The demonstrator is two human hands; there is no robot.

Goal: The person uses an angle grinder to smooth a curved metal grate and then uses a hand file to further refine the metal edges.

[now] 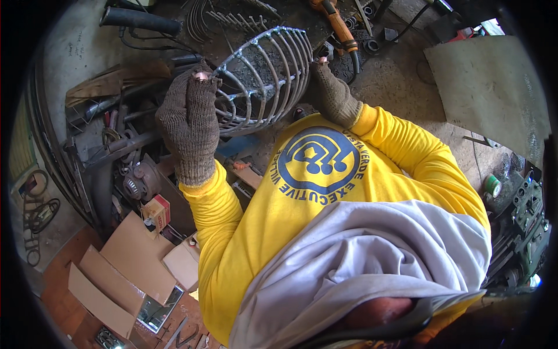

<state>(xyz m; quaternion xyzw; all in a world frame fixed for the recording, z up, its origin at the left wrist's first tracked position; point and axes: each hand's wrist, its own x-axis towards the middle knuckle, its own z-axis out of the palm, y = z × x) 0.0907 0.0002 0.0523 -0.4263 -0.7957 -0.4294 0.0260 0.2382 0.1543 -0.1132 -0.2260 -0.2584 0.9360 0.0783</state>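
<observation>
A basket-shaped frame of welded, curved metal bars (261, 87) is held up in front of me, tilted, with weld spots along its rim. My left hand (189, 119), in a brown knit glove with a bare fingertip showing, is closed on its left end. At the frame's right end, my right hand (337, 96) wears a matching glove and grips the edge, thumb upward. The fingers behind the bars are mostly hidden. Through the gaps, a dark, littered work surface shows.
An orange angle grinder (338, 26) lies just beyond my right hand. Several bent rods (235, 22) sit at the far side, near a black cylindrical handle (139, 21). Cardboard (136, 256) lies at lower left; a metal sheet (488, 81) and green machine (530, 215) stand right.
</observation>
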